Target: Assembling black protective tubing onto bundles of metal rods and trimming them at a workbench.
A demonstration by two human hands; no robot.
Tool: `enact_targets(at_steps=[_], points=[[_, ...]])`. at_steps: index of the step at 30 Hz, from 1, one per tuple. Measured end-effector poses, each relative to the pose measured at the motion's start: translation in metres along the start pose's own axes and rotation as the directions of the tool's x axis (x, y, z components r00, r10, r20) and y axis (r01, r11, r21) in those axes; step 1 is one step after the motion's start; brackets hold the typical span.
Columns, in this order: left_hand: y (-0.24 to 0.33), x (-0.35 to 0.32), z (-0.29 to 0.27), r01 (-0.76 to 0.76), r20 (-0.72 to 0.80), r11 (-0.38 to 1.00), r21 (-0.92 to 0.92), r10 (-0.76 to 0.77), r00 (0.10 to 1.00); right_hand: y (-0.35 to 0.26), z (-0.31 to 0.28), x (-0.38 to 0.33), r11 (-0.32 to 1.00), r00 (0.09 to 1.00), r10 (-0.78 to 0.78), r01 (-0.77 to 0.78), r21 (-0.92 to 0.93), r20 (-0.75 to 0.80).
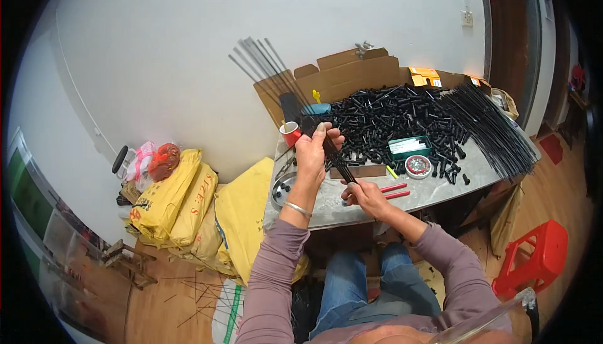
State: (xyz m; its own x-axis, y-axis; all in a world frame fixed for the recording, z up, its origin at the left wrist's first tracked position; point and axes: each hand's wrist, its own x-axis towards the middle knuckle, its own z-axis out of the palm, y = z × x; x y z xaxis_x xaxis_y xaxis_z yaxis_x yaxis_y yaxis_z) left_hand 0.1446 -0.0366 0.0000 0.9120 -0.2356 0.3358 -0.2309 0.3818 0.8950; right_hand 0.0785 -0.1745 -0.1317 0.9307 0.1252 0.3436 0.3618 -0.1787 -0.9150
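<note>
Two-handed grasp on a bundle of thin black rods [342,170]. The left hand [310,153] is closed round the shafts; the right hand [367,198] grasps their lower ends, below it. Beyond the grip: heaped black bolt-like parts [389,115]. Apparent step: evening the bundle; the next move calls for steady, aligned ends.
</note>
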Motion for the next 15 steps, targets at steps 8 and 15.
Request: enact_targets(at_steps=[8,15], points=[[0.003,0.01,0.012,0.057,0.008,0.983,-0.173,-0.057,0.998,-0.043,-0.029,-0.011,1.0,0.996,-0.024,0.023,-0.009,-0.083],[-0.012,0.01,0.028,0.153,0.077,0.959,-0.239,-0.139,0.987,-0.042,-0.047,-0.028,0.999,0.968,-0.035,0.042,0.022,-0.248]])
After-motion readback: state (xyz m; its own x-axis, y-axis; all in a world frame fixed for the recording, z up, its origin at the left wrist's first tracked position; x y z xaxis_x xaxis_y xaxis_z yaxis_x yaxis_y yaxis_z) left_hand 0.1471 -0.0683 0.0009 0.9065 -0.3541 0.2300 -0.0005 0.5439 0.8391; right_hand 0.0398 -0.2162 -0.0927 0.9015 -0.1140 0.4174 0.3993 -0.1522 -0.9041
